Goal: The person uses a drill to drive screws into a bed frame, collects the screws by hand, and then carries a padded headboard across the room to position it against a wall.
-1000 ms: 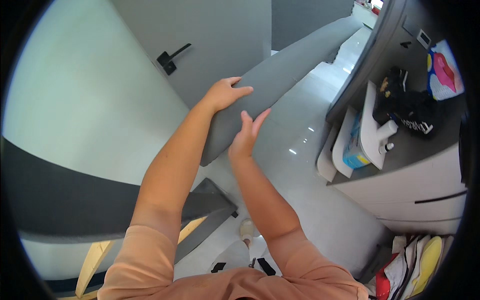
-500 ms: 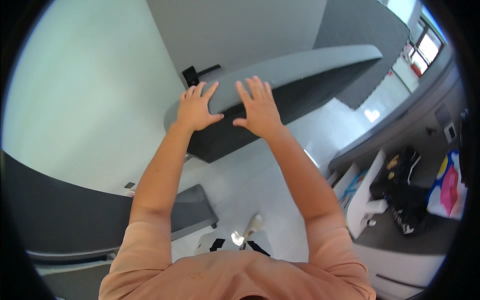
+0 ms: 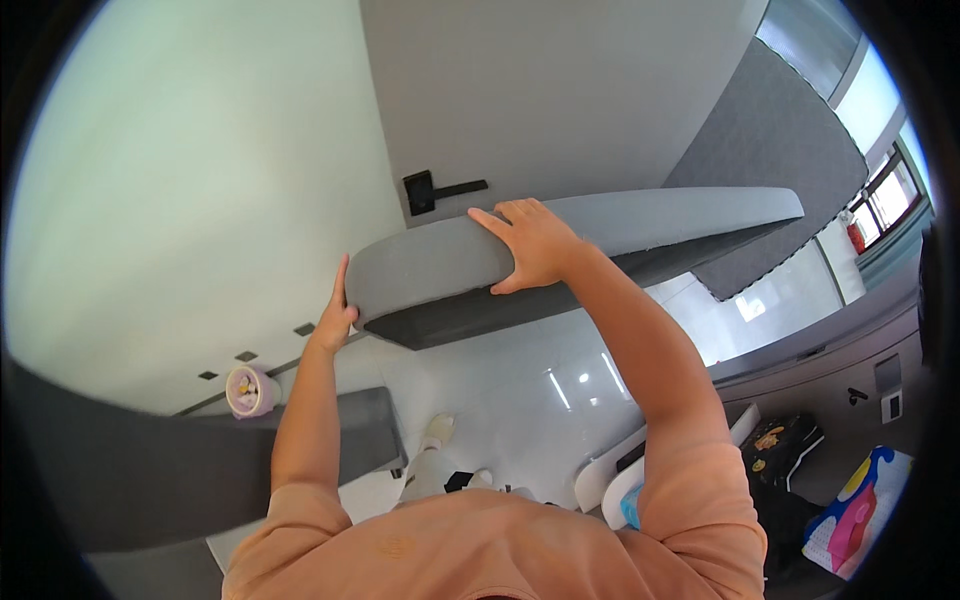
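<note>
A long grey upholstered cushion (image 3: 430,262) stands on its narrow edge in front of me, running from the left toward the far right. Its dark face (image 3: 440,322) is turned toward me. My left hand (image 3: 336,318) presses on its left end, fingers straight along the end and thumb bent at the near corner. Over the upper edge, my right hand (image 3: 532,245) grips it, thumb on the near side and fingertips toward the far side. The cushion's far side is hidden.
Behind the cushion is a grey door (image 3: 540,90) with a black handle (image 3: 420,192). A grey mat (image 3: 790,130) slants at the far right. At left sit a pink bin (image 3: 248,392) and a low grey bench (image 3: 365,430). An open drawer (image 3: 602,470) and colourful package (image 3: 858,515) are at right.
Both hands were spread above the cushion's left part. My left hand has gone to its left end, and my right hand has closed over the upper edge. My view has shifted.
</note>
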Motion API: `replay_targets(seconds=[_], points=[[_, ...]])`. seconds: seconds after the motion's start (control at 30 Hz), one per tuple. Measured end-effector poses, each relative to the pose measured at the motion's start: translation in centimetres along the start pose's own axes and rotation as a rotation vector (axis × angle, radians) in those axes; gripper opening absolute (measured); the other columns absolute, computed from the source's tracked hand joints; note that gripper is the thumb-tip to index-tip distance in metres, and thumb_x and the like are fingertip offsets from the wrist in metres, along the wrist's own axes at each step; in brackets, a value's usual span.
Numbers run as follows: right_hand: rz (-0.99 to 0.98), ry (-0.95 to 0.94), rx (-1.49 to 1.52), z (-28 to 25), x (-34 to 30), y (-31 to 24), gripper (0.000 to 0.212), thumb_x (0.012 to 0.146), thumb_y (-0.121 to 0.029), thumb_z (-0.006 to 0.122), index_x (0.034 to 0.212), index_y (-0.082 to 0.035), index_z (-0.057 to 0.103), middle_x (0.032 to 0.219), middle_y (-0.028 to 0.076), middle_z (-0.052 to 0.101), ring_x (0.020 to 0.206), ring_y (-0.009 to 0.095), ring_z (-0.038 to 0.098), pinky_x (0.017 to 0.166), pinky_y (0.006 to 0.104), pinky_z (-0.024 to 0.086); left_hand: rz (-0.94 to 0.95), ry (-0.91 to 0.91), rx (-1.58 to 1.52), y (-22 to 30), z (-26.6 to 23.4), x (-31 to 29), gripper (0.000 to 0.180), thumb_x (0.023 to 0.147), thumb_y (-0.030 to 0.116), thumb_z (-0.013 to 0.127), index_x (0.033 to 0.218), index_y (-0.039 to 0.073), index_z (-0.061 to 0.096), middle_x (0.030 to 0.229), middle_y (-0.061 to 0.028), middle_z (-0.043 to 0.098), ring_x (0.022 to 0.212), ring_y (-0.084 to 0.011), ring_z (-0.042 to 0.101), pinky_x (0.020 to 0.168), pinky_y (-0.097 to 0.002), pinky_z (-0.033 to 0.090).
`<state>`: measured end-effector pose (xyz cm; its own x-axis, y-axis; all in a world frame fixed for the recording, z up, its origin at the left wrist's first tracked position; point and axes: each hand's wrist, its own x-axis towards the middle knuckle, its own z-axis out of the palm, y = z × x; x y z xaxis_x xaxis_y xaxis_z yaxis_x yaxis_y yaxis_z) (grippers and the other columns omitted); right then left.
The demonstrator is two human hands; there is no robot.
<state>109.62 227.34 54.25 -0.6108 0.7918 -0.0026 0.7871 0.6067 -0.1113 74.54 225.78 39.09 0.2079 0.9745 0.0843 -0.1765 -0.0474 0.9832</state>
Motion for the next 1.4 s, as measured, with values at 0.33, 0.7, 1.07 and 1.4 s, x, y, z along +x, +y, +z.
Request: replay_targets(seconds=[0.33, 0.7, 1.07, 1.4], points=[[0.063, -0.042, -0.047, -2.4, -3.7, 8.6, 0.100, 0.057, -0.040, 0.079, 0.140, -0.016, 0.029, 0.127, 0.019, 0.043, 0.121, 0.032, 0.038, 0.105, 0.0422, 0.025, 0.056, -0.161, 0.600, -0.8, 9.9, 3.9, 0.124, 0.049, 0.022, 0.087, 0.140, 0.005, 0.004, 0.137, -0.0204, 0.027, 0.127, -0.0323, 0.032, 0.104, -0.0409, 0.029], [0.214, -0.063, -0.094, -3.3, -13.1, 19.4, 0.102, 0.054, -0.031, 0.080, 0.141, -0.019, 0.027, 0.134, 0.018, 0.038, 0.128, 0.031, 0.032, 0.108, 0.0454, 0.020, 0.253, -0.233, 0.614, -3.7, 24.9, 9.3, 0.114, 0.051, 0.019, 0.084, 0.138, 0.004, 0.013, 0.130, -0.0192, 0.030, 0.120, -0.0331, 0.035, 0.100, -0.0439, 0.032], [0.124, 0.247, 0.108, -3.0, -9.3, 27.5, 0.095, 0.061, -0.056, 0.074, 0.134, -0.007, 0.039, 0.138, 0.015, 0.034, 0.130, 0.030, 0.028, 0.108, 0.0399, 0.022, 0.220, -0.121, 0.503, -1.8, 21.8, 14.6, 0.111, 0.054, 0.020, 0.083, 0.140, 0.001, 0.015, 0.135, -0.0185, 0.034, 0.124, -0.0288, 0.036, 0.103, -0.0395, 0.029], [0.683, 0.638, 0.127, -3.0, -10.4, 36.2, 0.044, 0.086, -0.044, 0.054, 0.104, -0.005, 0.064, 0.108, 0.014, 0.062, 0.105, 0.031, 0.054, 0.090, 0.0376, 0.041, 0.243, 0.004, 0.961, 2.0, 25.4, 13.7, 0.110, 0.055, 0.026, 0.085, 0.139, 0.001, 0.019, 0.135, -0.0235, 0.032, 0.126, -0.0375, 0.032, 0.103, -0.0457, 0.029]])
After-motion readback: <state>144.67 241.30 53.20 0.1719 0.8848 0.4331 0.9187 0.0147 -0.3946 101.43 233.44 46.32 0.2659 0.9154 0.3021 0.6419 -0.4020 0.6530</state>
